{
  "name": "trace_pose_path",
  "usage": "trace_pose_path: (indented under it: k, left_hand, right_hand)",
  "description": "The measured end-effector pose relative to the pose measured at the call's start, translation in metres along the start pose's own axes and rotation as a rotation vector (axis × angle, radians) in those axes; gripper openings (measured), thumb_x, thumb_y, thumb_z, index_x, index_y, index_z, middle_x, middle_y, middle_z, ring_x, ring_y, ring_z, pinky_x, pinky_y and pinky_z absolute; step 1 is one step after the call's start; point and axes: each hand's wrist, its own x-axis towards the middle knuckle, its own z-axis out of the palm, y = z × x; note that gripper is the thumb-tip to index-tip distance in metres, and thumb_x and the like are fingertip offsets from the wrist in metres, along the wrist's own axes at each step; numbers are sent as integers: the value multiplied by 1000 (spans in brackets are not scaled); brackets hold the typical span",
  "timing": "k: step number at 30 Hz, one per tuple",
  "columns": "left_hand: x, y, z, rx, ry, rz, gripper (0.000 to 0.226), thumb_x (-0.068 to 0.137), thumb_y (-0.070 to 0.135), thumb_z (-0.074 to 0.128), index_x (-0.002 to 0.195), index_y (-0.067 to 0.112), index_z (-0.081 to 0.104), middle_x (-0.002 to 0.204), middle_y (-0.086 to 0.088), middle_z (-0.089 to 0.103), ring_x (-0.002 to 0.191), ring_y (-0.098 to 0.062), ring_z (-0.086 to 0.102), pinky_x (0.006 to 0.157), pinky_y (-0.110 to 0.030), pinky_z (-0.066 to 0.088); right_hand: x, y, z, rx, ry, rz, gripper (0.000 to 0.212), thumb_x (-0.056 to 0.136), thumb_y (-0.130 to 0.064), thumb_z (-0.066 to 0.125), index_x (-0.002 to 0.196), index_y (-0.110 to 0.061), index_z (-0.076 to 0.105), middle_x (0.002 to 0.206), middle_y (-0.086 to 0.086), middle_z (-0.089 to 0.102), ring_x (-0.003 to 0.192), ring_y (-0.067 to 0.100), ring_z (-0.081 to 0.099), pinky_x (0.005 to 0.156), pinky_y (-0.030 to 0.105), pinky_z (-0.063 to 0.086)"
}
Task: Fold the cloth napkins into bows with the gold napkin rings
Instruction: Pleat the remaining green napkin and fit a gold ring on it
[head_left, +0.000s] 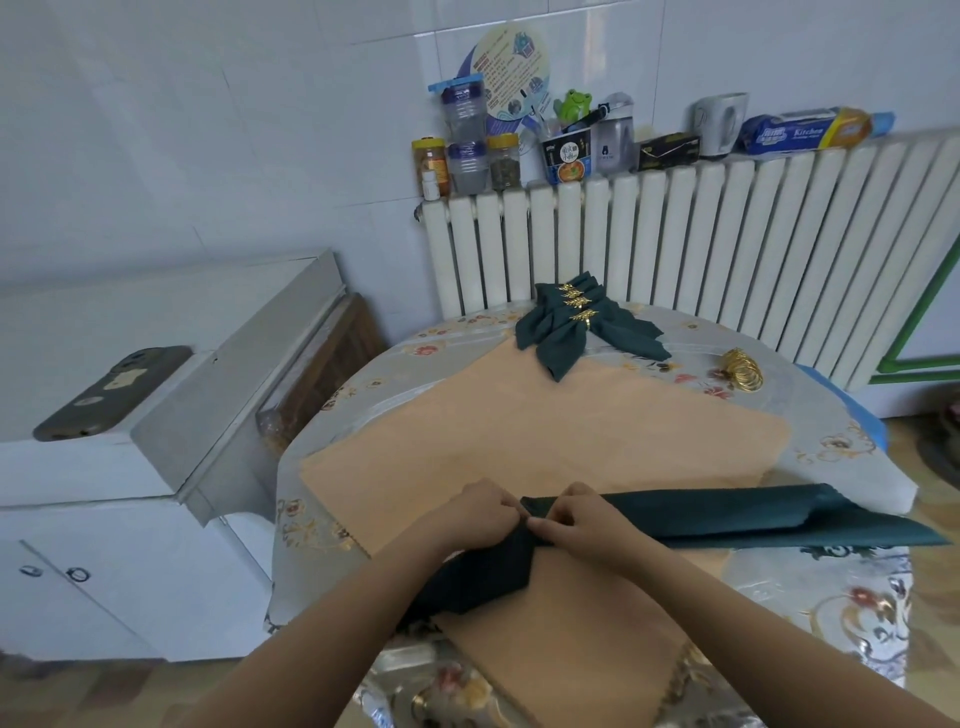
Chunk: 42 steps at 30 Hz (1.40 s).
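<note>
Left hand (485, 512) and right hand (576, 519) pinch the pleated dark green napkin (727, 519) at its middle, fingers curled, near the table's (332, 415) front edge. Finished bows (576, 325) lie at the far edge; loose gold rings (742, 370) far right.

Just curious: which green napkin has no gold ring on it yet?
The long napkin both hands pinch at the near edge; the far napkins already wear rings.

Both forearms reach up from the lower frame and meet at centre. The left hand (480, 512) and right hand (574, 517) curl their fingers in a pinching grip, knuckles nearly touching.
</note>
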Motion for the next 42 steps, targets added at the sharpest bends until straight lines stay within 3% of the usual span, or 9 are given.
trace_pose_path:
  k: [2,10,16,20,27,30,33,36,42]
  left_hand:
    - [-4,-4,-1,31,-13,100,35,91,15,44,116,20,68,114,-8,62,97,-17,51,84,-28,42]
    - [-7,-22,0,244,-182,105,62,86,60,52,142,43,33,140,-2,31,131,-21,25,109,-41,25]
    - [-8,-16,11,233,30,170,41,96,38,46,137,35,46,142,-2,31,133,-22,25,109,-38,23]
    - [-12,-18,17,256,97,243,44,91,40,55,134,30,49,150,1,25,138,-20,21,113,-37,22]
    - [-9,-25,21,232,132,313,38,99,22,42,136,24,50,155,5,24,142,-15,19,115,-30,19]
    - [-7,-21,28,266,196,367,37,100,21,39,136,17,49,154,2,28,140,-16,26,112,-24,19]
    - [-6,-18,38,232,255,427,41,100,19,38,141,15,40,152,-1,31,141,-13,23,112,-18,14]
    - [2,-19,48,231,238,468,55,98,37,27,148,15,29,155,-1,25,144,-12,15,114,-16,6]
    - [13,-14,60,436,189,462,68,89,51,4,150,21,16,157,2,10,146,-13,4,117,-24,-1]
  right_hand:
    - [-6,-1,3,0,22,-14,36,85,-48,60,63,-20,57,98,0,45,73,3,45,61,14,35]
    - [-10,-7,2,-4,27,1,27,82,-35,66,63,-20,55,105,-2,43,87,8,49,68,17,40]
    - [-11,-7,-5,-14,-11,42,28,85,-27,59,60,-16,51,110,1,46,94,16,55,81,28,45]
    - [-12,-14,-3,22,-10,54,41,89,-48,52,71,-12,57,104,4,44,77,11,49,67,26,41]
    - [-14,-9,-16,-168,16,93,23,79,-34,67,73,-13,60,100,3,54,81,15,57,70,28,50]
    - [-21,-7,-16,-429,144,131,33,83,-44,61,80,-13,70,95,1,60,86,18,58,77,32,52]
    - [-23,-2,-21,-354,128,121,37,86,-41,59,70,-10,68,82,4,69,78,19,63,67,29,50]
    - [-23,7,-31,-236,75,90,36,85,-34,61,53,-18,54,95,1,71,81,16,64,71,28,49]
    - [-29,28,-22,-268,101,-91,30,86,-28,63,66,-25,40,103,-4,48,95,12,47,82,19,37]
